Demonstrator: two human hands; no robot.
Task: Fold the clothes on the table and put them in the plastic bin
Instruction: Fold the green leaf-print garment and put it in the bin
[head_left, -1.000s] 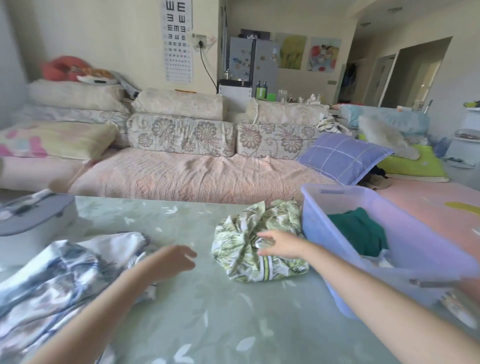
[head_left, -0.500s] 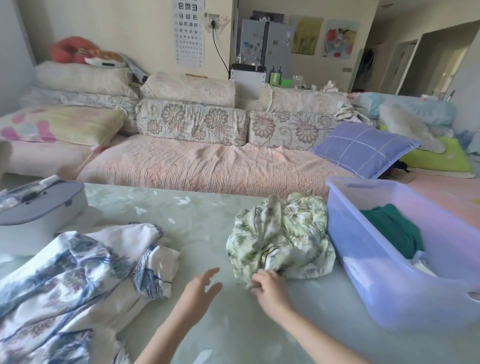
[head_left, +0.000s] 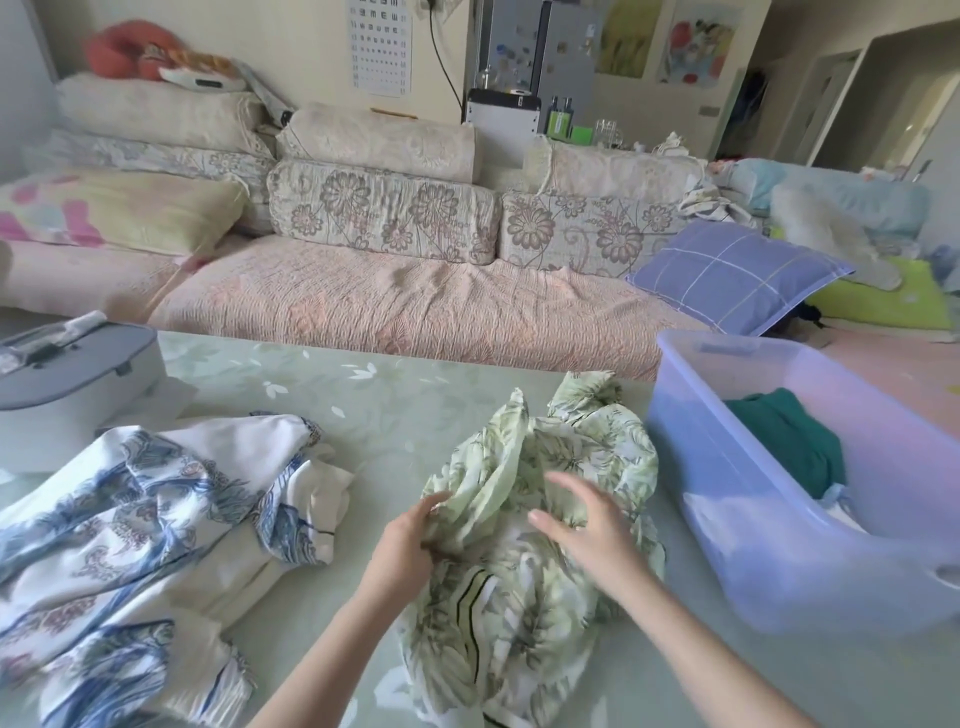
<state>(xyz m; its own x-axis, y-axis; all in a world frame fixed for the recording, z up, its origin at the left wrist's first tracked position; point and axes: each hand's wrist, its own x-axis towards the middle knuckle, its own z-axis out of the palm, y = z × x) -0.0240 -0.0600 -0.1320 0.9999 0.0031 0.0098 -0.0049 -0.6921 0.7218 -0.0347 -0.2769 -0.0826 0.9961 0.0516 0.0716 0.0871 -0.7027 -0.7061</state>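
Down at the near middle of the table with both hands, right into the crumpled green leaf-print garment. Gripping a fold at its left edge with the left hand, fingers curled into the cloth. Over the top of the heap with the right hand, fingers straight and spread, pinching nothing; hard to tell whether resting on the fabric or just above it. Not yet folded, that green garment: bunched up high, lying just left of the plastic bin, right beside its left wall and not inside. In the bin, toward the far side, a dark green garment with something pale beneath it. Over on the near left of the table, a second rumpled piece, the blue-and-white printed garment, apart from both hands. Farther back on the left, a grey case at the table's edge. Beyond the table, a pink-covered sofa with flowered cushions and a purple checked pillow at its right end.
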